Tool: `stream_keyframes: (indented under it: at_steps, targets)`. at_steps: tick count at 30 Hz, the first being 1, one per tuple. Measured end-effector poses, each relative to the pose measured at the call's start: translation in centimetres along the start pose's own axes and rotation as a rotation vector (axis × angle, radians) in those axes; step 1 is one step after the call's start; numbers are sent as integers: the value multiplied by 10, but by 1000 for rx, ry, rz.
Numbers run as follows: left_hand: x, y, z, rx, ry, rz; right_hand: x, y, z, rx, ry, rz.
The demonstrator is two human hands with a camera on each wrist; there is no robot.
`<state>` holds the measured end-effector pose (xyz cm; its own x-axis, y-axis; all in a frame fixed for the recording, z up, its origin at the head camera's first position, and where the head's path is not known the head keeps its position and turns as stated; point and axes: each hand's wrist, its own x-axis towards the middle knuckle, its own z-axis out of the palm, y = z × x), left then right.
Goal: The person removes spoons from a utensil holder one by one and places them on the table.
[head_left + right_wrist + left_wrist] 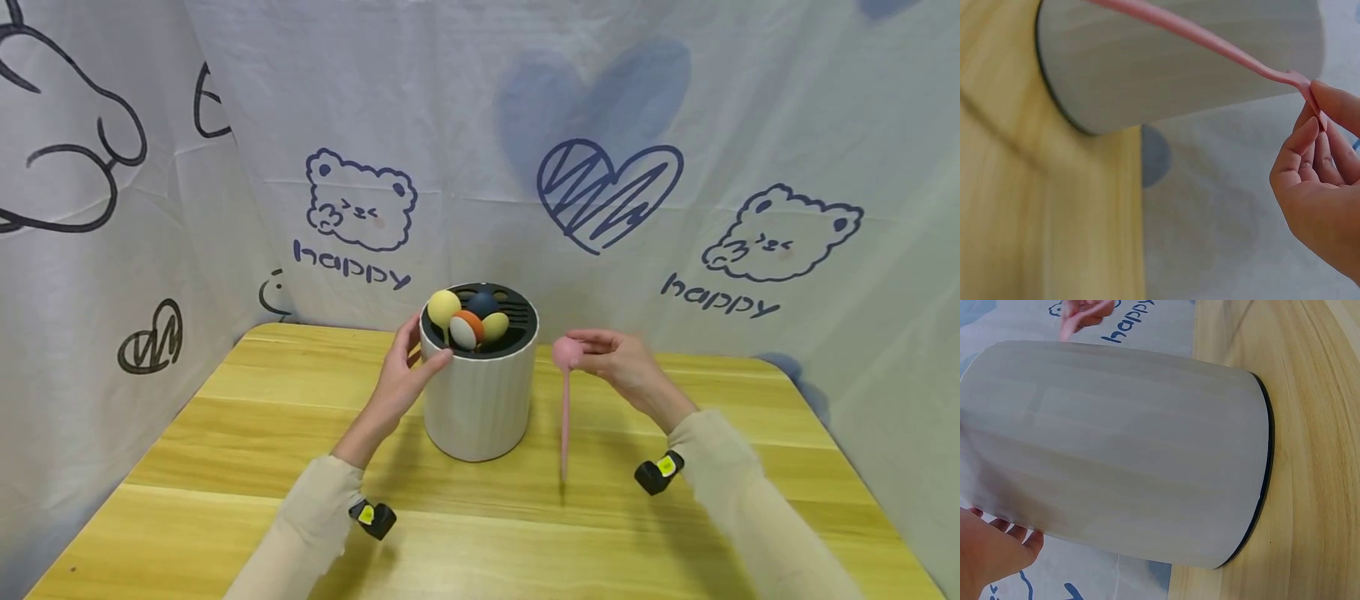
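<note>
A white ribbed utensil holder (pixel 476 408) stands upright, topped by a black slotted insert (pixel 517 315). Yellow (pixel 444 307), navy (pixel 482 305), orange-and-white (pixel 467 329) and olive (pixel 495 326) spoon-like heads stick up out of it. My left hand (pixel 397 379) holds the holder's left side near the rim, thumb in front and fingers behind. To the right of the holder, my right hand (pixel 626 367) pinches a pink spoon (pixel 566 408) by its bowl end. The spoon hangs with its handle downward, apart from the holder; its bowl end (pixel 1304 84) lies between thumb and fingers in the right wrist view.
The holder stands on a wooden table (pixel 225 467) toward its back edge. Behind and to the left hangs a pale curtain (pixel 465 100) with bears, hearts and lettering. Each wrist wears a small black camera, one on the left (pixel 375 518) and one on the right (pixel 660 472).
</note>
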<state>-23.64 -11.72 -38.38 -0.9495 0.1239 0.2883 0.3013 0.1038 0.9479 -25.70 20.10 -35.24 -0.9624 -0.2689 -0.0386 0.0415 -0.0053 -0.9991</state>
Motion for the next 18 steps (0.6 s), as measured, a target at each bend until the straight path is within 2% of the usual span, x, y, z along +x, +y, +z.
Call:
stream_keyframes:
  at_steps: [10, 18]
  targets:
    - [-1, 0, 0, 2, -6, -1, 1, 27, -2, 31, 4, 64]
    - [0, -1, -1, 11, -1, -2, 3, 41, 1, -38, 34, 103]
